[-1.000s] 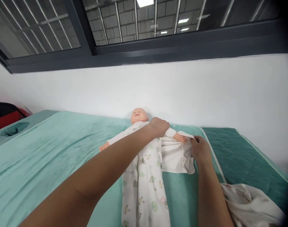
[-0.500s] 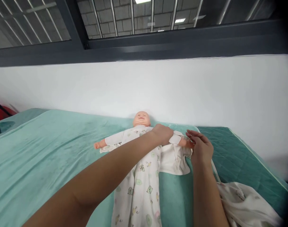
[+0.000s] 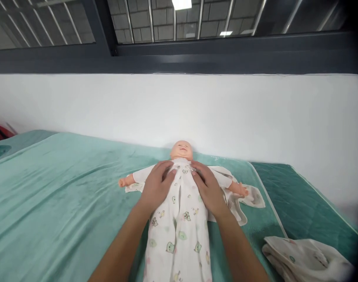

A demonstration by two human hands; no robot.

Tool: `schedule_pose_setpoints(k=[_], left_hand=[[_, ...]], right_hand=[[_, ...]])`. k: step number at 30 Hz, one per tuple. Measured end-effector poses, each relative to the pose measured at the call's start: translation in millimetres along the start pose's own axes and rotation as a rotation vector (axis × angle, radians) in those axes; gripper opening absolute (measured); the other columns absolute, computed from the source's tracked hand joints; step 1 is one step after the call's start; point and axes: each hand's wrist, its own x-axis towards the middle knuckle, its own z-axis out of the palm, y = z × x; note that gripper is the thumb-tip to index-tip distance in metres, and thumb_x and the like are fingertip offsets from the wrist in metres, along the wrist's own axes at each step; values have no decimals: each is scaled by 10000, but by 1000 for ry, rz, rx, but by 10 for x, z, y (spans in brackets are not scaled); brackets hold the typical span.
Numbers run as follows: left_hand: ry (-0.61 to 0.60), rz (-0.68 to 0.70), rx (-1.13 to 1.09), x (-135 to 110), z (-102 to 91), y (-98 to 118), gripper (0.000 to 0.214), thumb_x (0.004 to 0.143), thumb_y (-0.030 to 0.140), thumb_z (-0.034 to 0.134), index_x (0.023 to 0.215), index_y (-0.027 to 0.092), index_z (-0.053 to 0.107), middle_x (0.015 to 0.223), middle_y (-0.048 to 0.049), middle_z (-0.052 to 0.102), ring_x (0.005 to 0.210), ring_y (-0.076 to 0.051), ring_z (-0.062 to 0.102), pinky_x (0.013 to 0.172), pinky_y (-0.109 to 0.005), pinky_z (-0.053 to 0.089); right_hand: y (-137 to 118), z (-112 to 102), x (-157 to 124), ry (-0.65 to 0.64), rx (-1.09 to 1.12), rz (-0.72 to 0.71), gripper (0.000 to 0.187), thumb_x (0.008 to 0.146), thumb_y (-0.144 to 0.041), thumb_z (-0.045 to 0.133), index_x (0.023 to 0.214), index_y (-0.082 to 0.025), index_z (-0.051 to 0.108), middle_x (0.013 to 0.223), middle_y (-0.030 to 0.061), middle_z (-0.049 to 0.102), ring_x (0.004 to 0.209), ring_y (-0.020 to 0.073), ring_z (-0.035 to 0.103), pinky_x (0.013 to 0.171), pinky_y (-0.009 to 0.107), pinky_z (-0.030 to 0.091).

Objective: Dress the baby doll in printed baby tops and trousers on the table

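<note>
A baby doll (image 3: 181,150) lies face up with both arms spread, dressed in a white patterned romper (image 3: 179,231). My left hand (image 3: 158,184) rests on one side of its upper chest, thumb and fingers slightly apart on the cloth. On the other side of the chest, my right hand (image 3: 207,186) lies in a similar way, its fingertips near the collar. Whether either hand pinches any fabric is hard to see. Beneath the doll's arms spreads a white garment (image 3: 253,197), its sleeve showing beyond the doll's hand on the right.
A teal sheet (image 3: 79,196) covers the bed, with a darker green quilted part (image 3: 299,196) at the right. A crumpled white patterned cloth (image 3: 308,256) lies at the lower right. Behind the doll rises a white wall (image 3: 179,109) under a dark window frame (image 3: 225,56).
My right hand has left the doll's hand and my left hand its sleeve. Both now rest on the chest. The white sleeve at the right now lies spread out, and the view has shifted slightly.
</note>
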Motion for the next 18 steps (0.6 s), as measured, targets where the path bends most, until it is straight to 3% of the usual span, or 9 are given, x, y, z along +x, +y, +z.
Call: schedule_pose_setpoints(k=[3,8,14,18], left_hand=[[-17,-97,-228,-17,12,-227,265,929,401,515,1138,266,608,1285,-32,591,1189,-197,548,1021,-330,413],[-37,-98,-313,4,81,-235,202,874,367,612,1040,252,610,1248,-40,576,1197,-197,529,1031,-333,393],[17,14,-172,-41,91,-156,111,870,324,615,892,234,553,1072,-24,590,1053,-193,529,940,-353,409],[46,72,-11,-47,110,-129,164,887,325,583,804,227,480,860,-7,564,899,-199,485,804,-350,398]], right_hand=[[15,16,-9,-40,41,77,312,929,-423,538,1217,-315,587,1414,15,533,1336,231,455,1149,460,329],[3,-33,-12,-111,78,200,401,834,-466,655,1188,-314,544,1474,18,473,1388,270,389,1138,494,328],[-89,-65,-31,-183,38,201,395,796,-467,691,1099,-309,493,1519,-2,402,1383,267,369,1112,480,334],[-150,-72,-46,-176,-62,125,380,836,-445,642,1153,-297,494,1380,29,521,1261,253,482,1058,456,369]])
